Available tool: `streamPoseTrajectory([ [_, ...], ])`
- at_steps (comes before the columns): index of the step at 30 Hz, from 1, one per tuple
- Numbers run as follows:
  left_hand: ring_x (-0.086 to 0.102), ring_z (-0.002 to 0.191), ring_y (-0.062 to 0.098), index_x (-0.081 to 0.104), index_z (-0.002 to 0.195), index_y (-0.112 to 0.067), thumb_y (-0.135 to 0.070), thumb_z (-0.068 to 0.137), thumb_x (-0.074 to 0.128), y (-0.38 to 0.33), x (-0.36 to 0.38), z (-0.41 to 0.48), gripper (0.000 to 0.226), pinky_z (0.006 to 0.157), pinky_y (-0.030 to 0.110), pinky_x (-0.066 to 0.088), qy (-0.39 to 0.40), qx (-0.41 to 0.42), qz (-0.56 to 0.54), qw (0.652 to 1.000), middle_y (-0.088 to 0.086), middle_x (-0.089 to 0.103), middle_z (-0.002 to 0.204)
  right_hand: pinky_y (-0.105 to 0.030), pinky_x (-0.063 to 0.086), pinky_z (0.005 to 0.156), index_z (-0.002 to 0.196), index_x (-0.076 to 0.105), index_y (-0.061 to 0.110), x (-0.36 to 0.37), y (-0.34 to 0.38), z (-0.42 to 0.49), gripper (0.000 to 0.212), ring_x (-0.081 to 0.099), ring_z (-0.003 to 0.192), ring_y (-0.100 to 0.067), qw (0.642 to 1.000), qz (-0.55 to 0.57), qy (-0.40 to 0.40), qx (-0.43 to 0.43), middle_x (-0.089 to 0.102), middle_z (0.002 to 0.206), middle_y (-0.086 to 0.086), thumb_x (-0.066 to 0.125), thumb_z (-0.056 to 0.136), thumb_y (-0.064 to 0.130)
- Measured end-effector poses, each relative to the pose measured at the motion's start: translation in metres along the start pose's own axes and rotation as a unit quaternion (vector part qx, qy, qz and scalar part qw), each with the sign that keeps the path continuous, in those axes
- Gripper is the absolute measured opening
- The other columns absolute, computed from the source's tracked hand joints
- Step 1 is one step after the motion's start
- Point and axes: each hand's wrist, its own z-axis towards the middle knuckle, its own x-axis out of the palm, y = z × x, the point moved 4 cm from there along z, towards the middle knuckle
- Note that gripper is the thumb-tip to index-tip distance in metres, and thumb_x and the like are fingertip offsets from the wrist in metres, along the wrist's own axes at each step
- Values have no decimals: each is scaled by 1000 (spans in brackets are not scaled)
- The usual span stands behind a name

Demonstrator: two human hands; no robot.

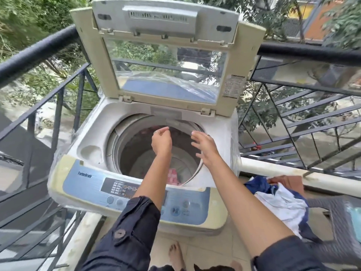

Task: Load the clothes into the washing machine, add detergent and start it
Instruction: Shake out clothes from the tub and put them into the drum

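Nearest the viewer, bare feet (176,255) stand on the tiled floor before the washing machine (89,133), its control panel (121,187) on the near edge. To the right, a pile of clothes (281,204) lies on a woven stool (328,210). Inside the drum (132,151), a pink cloth (173,176) lies at the near side. Above the drum, the left grip (161,142) is loosely curled, holding nothing; the right grip (205,146) is spread. The lid (244,55) stands raised at the far side, against the railing (39,47).

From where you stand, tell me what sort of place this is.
Most likely a home balcony used for laundry: a top-loading washing machine stands against a dark metal railing, trees show beyond it, and a pile of clothes waits on the right.
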Motion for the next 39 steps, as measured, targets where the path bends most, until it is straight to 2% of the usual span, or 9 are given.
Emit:
streamPoseTrajectory([
  [4, 65, 103, 25, 70, 100, -19, -17, 83, 58, -4, 28, -15, 20, 96, 34, 49, 23, 15, -27, 999, 5, 71, 105, -38, 38, 94, 84, 59, 27, -24, 9, -3, 7, 60, 99, -16, 999, 22, -6, -28, 64, 104, 1, 56, 90, 27],
  [8, 64, 101, 23, 70, 101, -17, -18, 86, 54, -13, 59, -40, 22, 88, 28, 44, 16, 56, -20, 998, 5, 71, 105, -32, 42, 82, 87, 58, 26, -56, 18, -7, 6, 61, 89, -13, 996, 61, -1, -60, 64, 91, 4, 55, 90, 23],
  [16, 58, 89, 9, 69, 98, -12, -12, 91, 48, -11, 162, -124, 21, 77, 17, 38, 32, 117, -32, 992, 3, 71, 103, -14, 43, 63, 99, 57, 20, -172, 32, -18, 11, 57, 81, -7, 984, 119, -40, -129, 60, 99, -2, 52, 92, 13],
  [20, 59, 87, 12, 69, 91, -13, -8, 90, 49, 13, 225, -158, 21, 69, 14, 43, 80, 114, -32, 990, 5, 70, 95, -5, 45, 57, 97, 58, 19, -247, 24, -15, 12, 58, 82, -8, 974, 154, -90, -138, 61, 99, -3, 54, 91, 9],
  [22, 62, 90, 20, 68, 89, -14, -7, 89, 50, 29, 257, -173, 20, 75, 22, 46, 100, 110, -14, 989, 10, 71, 96, -5, 42, 55, 102, 58, 17, -286, 13, -12, 15, 57, 79, -5, 971, 159, -126, -128, 62, 94, 0, 55, 90, 9],
  [26, 63, 101, 30, 66, 86, -16, -8, 87, 49, 67, 315, -194, 19, 90, 33, 46, 122, 60, 65, 989, 13, 71, 100, -11, 43, 67, 112, 61, 6, -357, -17, -8, 25, 57, 76, -6, 964, 150, -187, -117, 61, 83, 5, 60, 87, 5],
  [30, 59, 107, 30, 69, 100, -12, -15, 89, 48, 94, 358, -220, 24, 88, 30, 42, 150, 53, 171, 972, 11, 69, 109, -24, 45, 82, 100, 61, 11, -421, -52, 0, 21, 57, 81, -14, 956, 142, -237, -94, 61, 83, 2, 64, 82, 1],
  [34, 56, 113, 32, 64, 110, -10, -22, 93, 45, 132, 393, -235, 28, 90, 32, 41, 162, 43, 256, 952, 13, 65, 116, -27, 49, 78, 98, 60, 10, -474, -96, 13, 20, 58, 75, -13, 943, 153, -287, -65, 60, 85, -3, 65, 81, 1],
  [39, 56, 113, 32, 61, 117, -8, -22, 93, 43, 227, 444, -223, 34, 91, 33, 42, 208, 14, 333, 920, 13, 63, 121, -22, 47, 79, 110, 61, 7, -524, -194, 42, 29, 57, 100, -19, 919, 144, -366, 2, 62, 108, -11, 66, 82, 1],
])
